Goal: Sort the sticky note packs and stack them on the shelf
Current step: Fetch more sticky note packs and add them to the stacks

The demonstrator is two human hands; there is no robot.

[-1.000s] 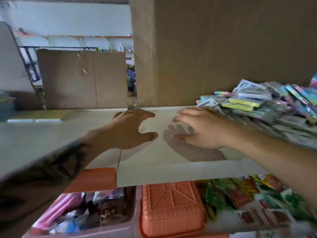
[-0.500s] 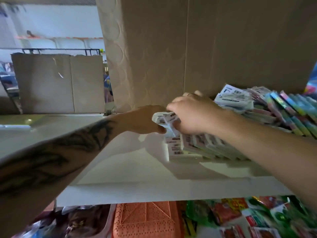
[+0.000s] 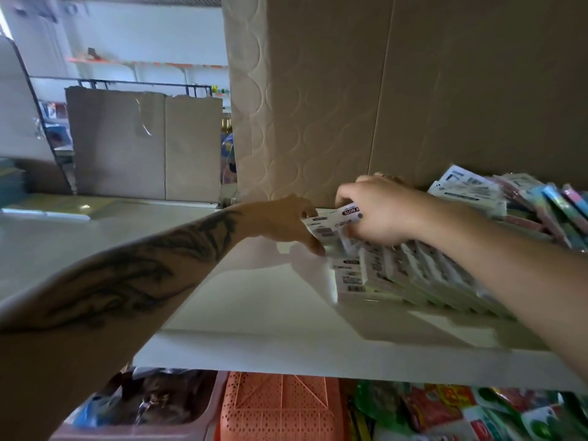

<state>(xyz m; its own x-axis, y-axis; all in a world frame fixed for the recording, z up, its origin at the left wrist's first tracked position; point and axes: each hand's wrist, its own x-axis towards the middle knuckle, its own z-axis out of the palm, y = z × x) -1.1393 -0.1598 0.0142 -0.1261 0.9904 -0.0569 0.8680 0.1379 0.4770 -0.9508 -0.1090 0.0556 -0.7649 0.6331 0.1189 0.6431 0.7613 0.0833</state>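
Since a second ago both hands have left the bare shelf: the right hand and left hand now pinch sticky note packs atop the leaning row, so sorting is underway.

Two hands: left hand and right hand; one white shelf; two cardboard boxes, one large, one farther left; one orange perforated basket; sticky note packs too many and overlapped to count.
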